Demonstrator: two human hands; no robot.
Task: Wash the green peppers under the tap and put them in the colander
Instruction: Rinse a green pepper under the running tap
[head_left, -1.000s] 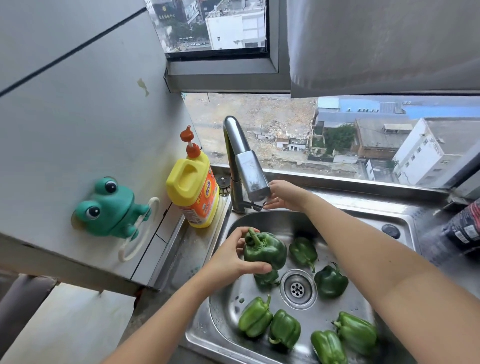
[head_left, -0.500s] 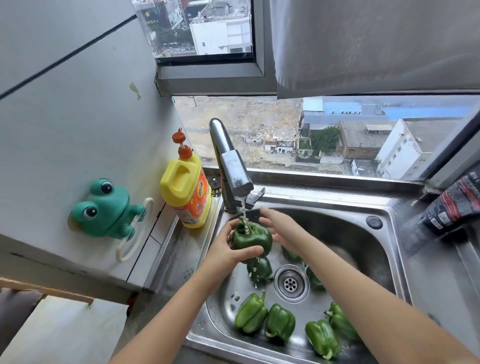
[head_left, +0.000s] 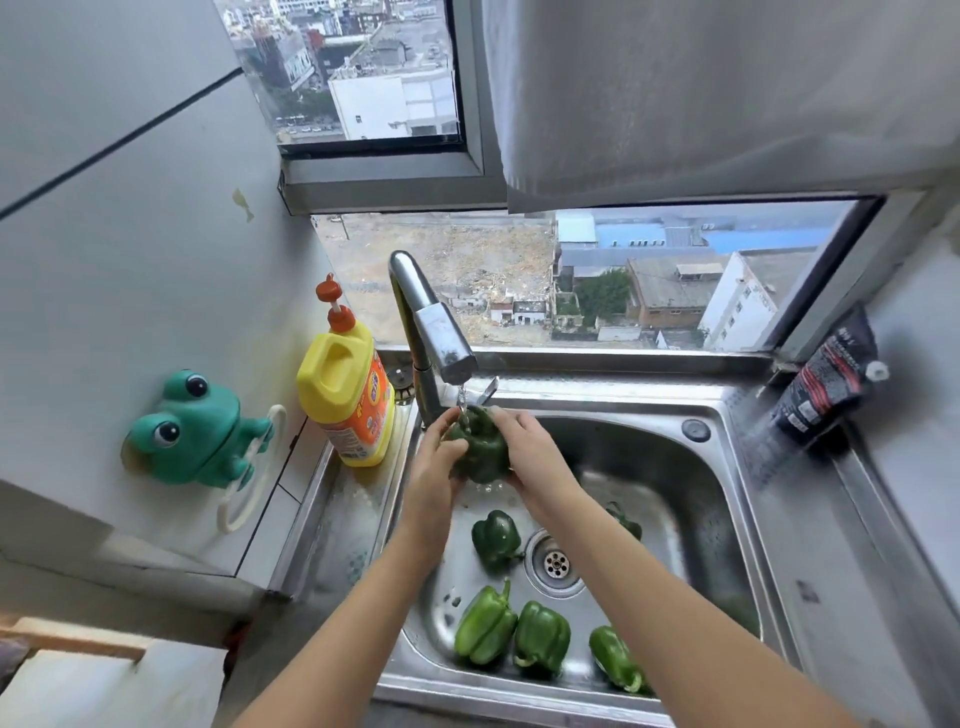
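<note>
A dark green pepper (head_left: 480, 447) is under the running tap (head_left: 434, 332), water falling onto its top. My left hand (head_left: 434, 460) grips its left side and my right hand (head_left: 530, 457) grips its right side. Several more green peppers lie in the steel sink (head_left: 670, 467): one (head_left: 496, 538) beside the drain (head_left: 555, 564), two (head_left: 485, 626) (head_left: 543, 636) at the front, one (head_left: 615, 657) partly under my right forearm, and another (head_left: 626, 522) mostly hidden behind it. No colander is in view.
A yellow detergent bottle (head_left: 345, 395) stands left of the tap. A green frog holder (head_left: 200, 431) hangs on the left wall. A dark pouch (head_left: 826, 384) leans at the sink's right corner. The window sill runs behind the sink.
My right hand left the tap lever and came onto the pepper. Both hands raised the pepper under the spout, and water now runs over it.
</note>
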